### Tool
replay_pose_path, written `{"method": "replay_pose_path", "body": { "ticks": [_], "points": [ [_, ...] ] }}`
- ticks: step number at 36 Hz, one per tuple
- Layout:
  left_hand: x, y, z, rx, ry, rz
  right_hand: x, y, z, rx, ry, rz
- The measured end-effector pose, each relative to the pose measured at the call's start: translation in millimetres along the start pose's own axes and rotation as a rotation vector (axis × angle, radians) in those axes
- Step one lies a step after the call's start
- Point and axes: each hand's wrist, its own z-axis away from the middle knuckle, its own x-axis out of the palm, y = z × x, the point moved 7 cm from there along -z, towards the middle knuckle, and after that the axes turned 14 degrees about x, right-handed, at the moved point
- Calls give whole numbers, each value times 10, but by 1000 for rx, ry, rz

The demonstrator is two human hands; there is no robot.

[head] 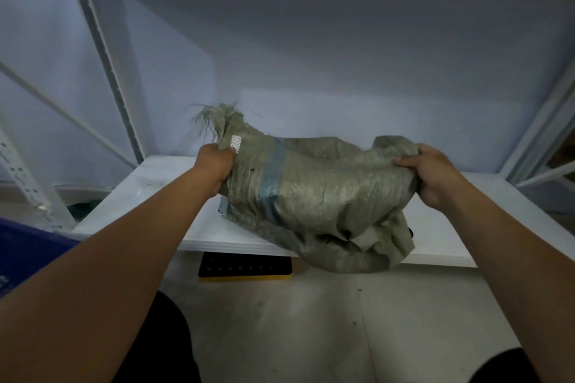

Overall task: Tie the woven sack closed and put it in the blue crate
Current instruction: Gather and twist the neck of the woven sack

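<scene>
Both hands are on the woven sack (317, 196), which sags over the white shelf's (149, 183) front edge, left hand (217, 166) bunching the frayed corner, right hand (431, 171) gripping the opposite one, probably gathering the mouth for tying, blue crate (28, 255) waiting off the shelf's left end.

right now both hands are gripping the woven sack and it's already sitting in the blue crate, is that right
Not quite. The left hand and right hand do grip the woven sack, but it is not in the blue crate. It lies on the white shelf, hanging partly over the front edge. The head view shows the crate apart at the lower left.
</scene>
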Motion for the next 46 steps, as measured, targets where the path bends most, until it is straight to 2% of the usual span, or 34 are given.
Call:
{"method": "replay_pose_path", "body": {
  "ticks": [3,5,7,10,12,14,19,21,23,26,29,31,33,36,38,39,41,42,44,46],
  "points": [
    [40,47,38,-10,3,99,25,20,8,61,-16,-6],
    [101,59,69,-40,-34,207,111,177,68,221,-115,116],
    [189,48,82,-52,-122,238,194,306,153,304,-235,244],
    [347,21,132,-63,-296,178,257,257,179,224,-290,225],
    [413,-18,159,-69,-360,127,255,110,151,129,-229,118],
    [400,-46,134,-53,-327,87,250,14,111,66,-165,51],
    [154,-50,-31,50,50,211,-3,22,-36,15,230,62],
    [155,-52,-65,96,114,220,-65,54,-120,4,368,100],
    [161,-18,-64,191,164,166,-16,74,-140,-5,409,45],
    [160,-8,-11,304,196,14,142,224,-170,138,275,-119],
    [179,-345,-42,150,85,-204,335,495,-44,434,61,0],
    [194,-504,-41,57,-15,-239,397,602,-3,516,-54,92],
    [214,-486,-61,66,-57,-154,473,627,23,536,-156,141],
    [358,-280,-11,86,-201,130,638,560,16,479,-217,200],
    [401,-197,27,122,-267,156,682,429,-36,328,-118,151],
    [357,-160,-6,206,-218,103,661,315,-38,202,-28,107],
    [152,-5,-54,438,38,-52,577,98,-5,-24,132,-5],
    [48,35,-77,497,179,-78,538,28,-12,-99,167,-67],
    [-48,96,-76,495,335,-16,469,-11,-66,-157,194,-145],
    [10,94,-71,468,336,35,416,50,-129,-136,239,-144]
  ]
}}
